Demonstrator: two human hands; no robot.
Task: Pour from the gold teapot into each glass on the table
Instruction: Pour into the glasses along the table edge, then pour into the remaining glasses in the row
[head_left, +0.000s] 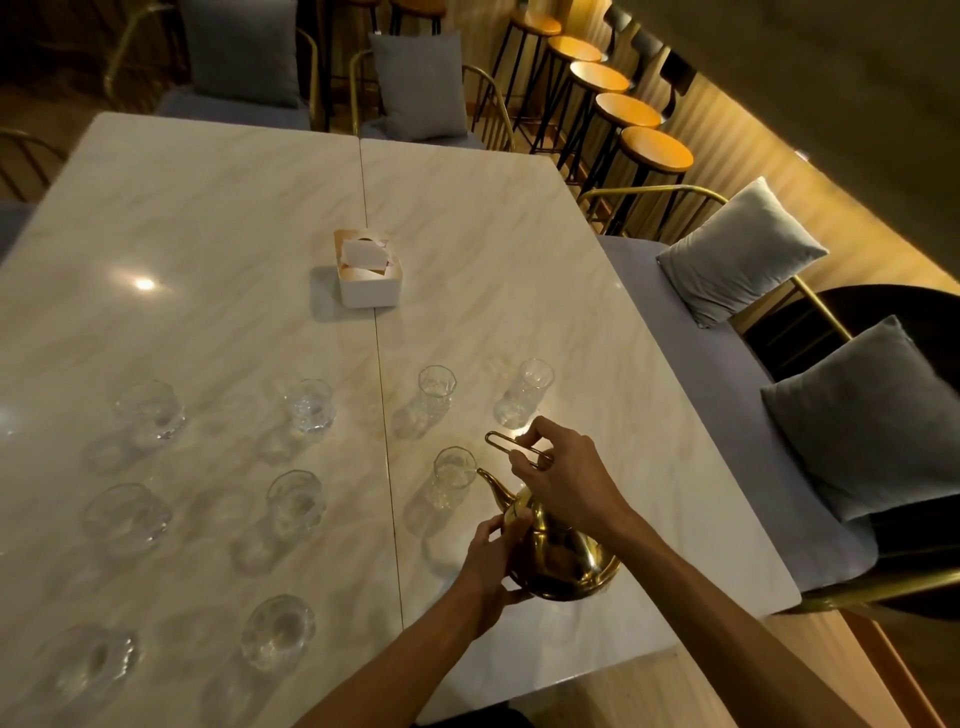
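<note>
Gold teapot (558, 551) tilted over near edge of marble table (208, 218), spout tip just at rim of nearest tall glass (453, 475). Right hand (563, 470) pinches the thin wire handle above the pot, fingers curled round it. Left hand (491, 558) cups the pot's left side near the spout base, fingers wrapped against the body, steadying.

Handling, judged: polished metal, rigid, likely slick; weight depends on fill, which cannot be seen. Thin handle gives little purchase, so a second hand on the belly seems sensible. If contents are hot, the body could be a poor place to hold.

Containers, all placed from the teapot:
- Nearest tall glass, just beyond spout: contents unclear; no stream visible.
- Two tall glasses farther off, one straight beyond (436, 389), one beyond and right (527, 387): level not readable.
- Left of the pot, six squat faceted tumblers (296, 504) in two columns of three, well apart from the pot: clear; whether they hold liquid cannot be told.
- White tissue box (368, 270) well beyond, mid-table, a tissue standing up from its slot.

Glassware fragile; spout contact with a rim could tip a tall one.
</note>
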